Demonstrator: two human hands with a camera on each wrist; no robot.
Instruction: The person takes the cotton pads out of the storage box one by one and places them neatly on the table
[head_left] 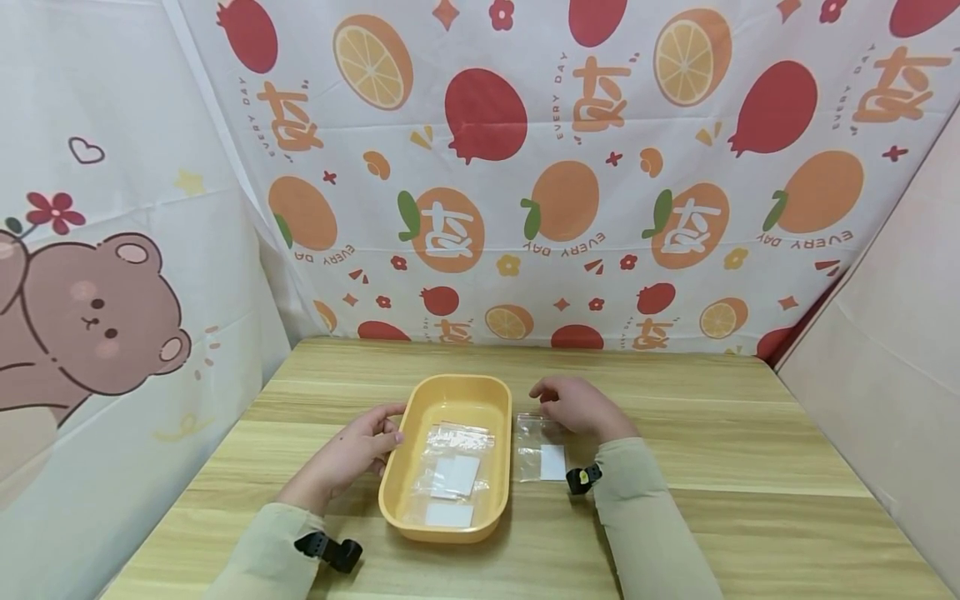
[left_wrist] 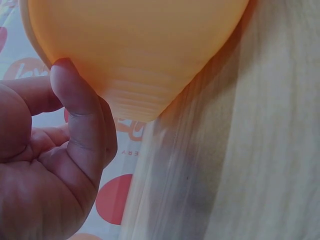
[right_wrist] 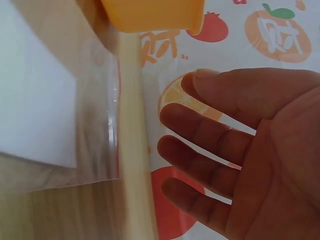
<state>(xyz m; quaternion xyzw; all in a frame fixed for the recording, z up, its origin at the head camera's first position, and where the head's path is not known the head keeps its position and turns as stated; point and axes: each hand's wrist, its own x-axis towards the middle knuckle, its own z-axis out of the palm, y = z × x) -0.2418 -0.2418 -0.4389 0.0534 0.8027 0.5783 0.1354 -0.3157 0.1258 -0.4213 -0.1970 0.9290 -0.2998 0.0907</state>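
Loose clear bag (head_left: 537, 454), long axis up-frame, lies lower centre, right of the yellow tray (head_left: 472, 408), nearest my right hand (head_left: 581, 406), fingers spread and empty; my left hand (head_left: 354, 446) pinches the tray's rim.

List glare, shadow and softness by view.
Head: glints on clear plastic zip bags inside the yellow oblong plastic tray; left wrist: soft, shadow on the pale wood-grain table; right wrist: hazy, pale glints on the clear plastic bag outside the tray.

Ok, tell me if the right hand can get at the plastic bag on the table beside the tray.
Likely yes: the right hand holds nothing, its fingers are near the bag's sealed-strip end, and the yellow tray beside it doesn't seem to block them.
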